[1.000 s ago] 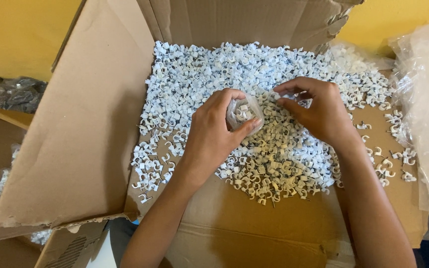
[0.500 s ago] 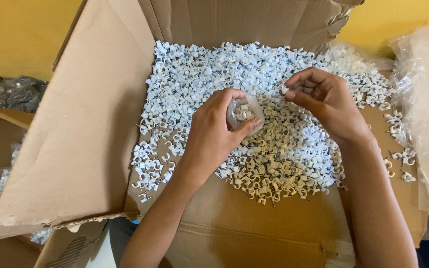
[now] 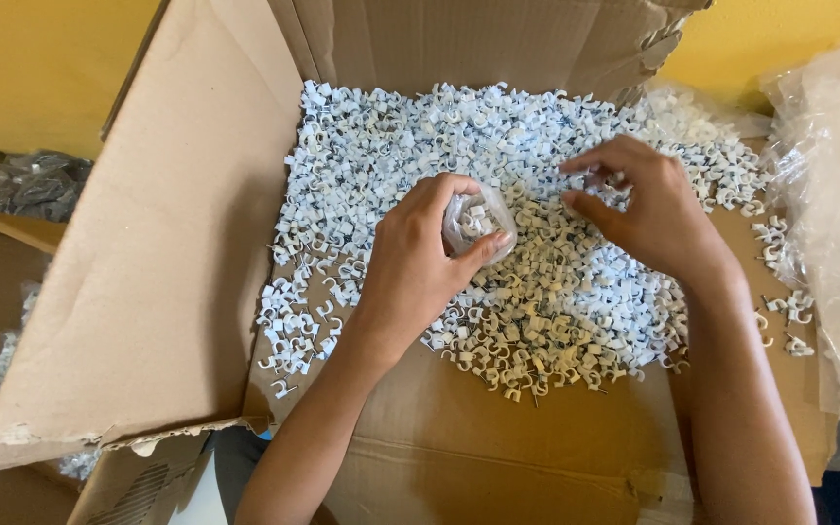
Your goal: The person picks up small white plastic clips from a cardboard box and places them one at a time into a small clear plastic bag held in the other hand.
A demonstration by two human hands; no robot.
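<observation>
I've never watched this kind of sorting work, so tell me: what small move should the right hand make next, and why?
Probably pinch a few clips and carry them left to the bag. The right hand rests with fingertips on the pile of white cable clips, while the left hand holds a small clear bag open-side up, already holding some clips, close beside it.

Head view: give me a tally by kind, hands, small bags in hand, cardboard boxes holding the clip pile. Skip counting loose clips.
Hands: 2, left hand and right hand
Small clear bag of clips, held in the left hand: 1
Open cardboard box holding the clip pile: 1
Total: 4
</observation>
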